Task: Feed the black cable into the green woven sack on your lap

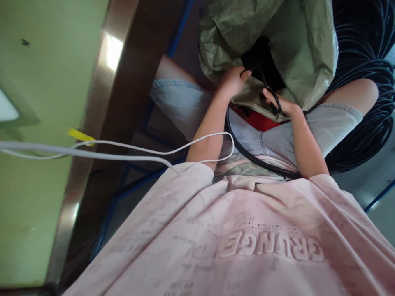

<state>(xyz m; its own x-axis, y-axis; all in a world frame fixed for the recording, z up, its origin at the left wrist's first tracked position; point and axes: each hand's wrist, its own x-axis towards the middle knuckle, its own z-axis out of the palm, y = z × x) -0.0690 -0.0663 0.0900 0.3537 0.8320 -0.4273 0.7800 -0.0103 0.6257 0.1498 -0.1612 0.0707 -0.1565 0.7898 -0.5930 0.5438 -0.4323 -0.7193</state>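
Observation:
My left hand is closed at the mouth of a greenish woven sack. Between its thumb and fingers is a thin black piece, which looks like the end of the black tube. My right hand grips black-handled scissors, thumb and fingers around the handles. The scissor blades point up toward my left hand and blend into the sack's dark inside. A black corrugated tube curves from my right waist across my lap and passes under my left wrist.
Large coils of black tubing lie beyond my right knee. To the left stands a green-topped table with a metal edge and a yellow tag. White cables run from the table across my left arm. Something red shows beneath the sack.

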